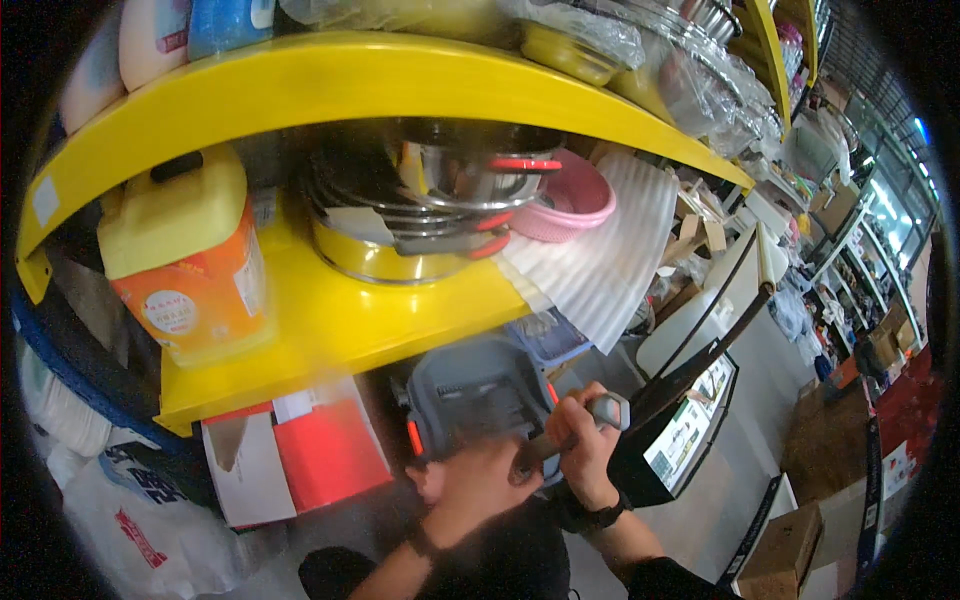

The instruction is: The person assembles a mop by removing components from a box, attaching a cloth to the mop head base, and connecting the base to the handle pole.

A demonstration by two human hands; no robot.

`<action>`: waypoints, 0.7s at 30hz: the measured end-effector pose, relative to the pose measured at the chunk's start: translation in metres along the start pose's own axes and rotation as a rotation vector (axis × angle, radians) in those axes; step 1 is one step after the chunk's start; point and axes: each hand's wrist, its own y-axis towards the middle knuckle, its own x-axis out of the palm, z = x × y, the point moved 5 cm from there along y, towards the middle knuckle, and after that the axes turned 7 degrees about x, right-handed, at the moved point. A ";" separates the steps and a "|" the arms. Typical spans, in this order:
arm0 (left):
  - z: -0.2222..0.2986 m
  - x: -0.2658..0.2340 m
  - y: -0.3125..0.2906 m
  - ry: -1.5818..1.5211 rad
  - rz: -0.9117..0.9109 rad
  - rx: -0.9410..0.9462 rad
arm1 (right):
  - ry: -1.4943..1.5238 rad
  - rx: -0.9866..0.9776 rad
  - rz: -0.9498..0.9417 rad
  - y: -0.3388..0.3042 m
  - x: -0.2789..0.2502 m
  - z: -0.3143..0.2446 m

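Both of my hands are low in the middle, in front of a yellow shelf. My right hand (587, 452) is closed around a short grey rod (546, 447) with a blunt, light grey end sticking out past the fingers. My left hand (482, 478) is closed at the rod's other end, by a dark round part; its fingers are partly hidden and slightly blurred. Just beyond the hands sits a dark grey plastic bin (468, 385) with orange-red clips at its sides. What the rod joins to is hidden.
On the yellow shelf (330, 320) stand an orange jug (205, 270), stacked steel pans (400, 225) and a pink basket (565, 205). A red-and-white carton (330, 455) lies below left. Right of my hands stands a black box (645, 465) with a printed picture; cardboard boxes (785, 550) lie lower right.
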 end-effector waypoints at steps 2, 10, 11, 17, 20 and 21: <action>0.000 -0.002 0.005 0.035 -0.108 -0.060 | 0.030 0.000 -0.093 0.003 0.002 0.000; -0.005 0.021 0.002 0.055 -0.309 -0.057 | -0.050 0.048 -0.157 0.005 -0.002 0.004; -0.007 0.025 0.000 0.138 -0.378 -0.109 | -0.093 0.058 -0.160 0.004 -0.005 0.005; -0.013 0.035 -0.002 0.206 -0.438 -0.199 | -0.127 0.112 -0.184 0.010 -0.004 0.007; -0.014 0.033 -0.006 0.257 -0.361 -0.141 | -0.129 0.112 -0.225 0.014 0.000 0.006; -0.018 0.034 -0.005 0.252 -0.336 -0.116 | -0.129 0.128 -0.241 0.017 -0.001 0.010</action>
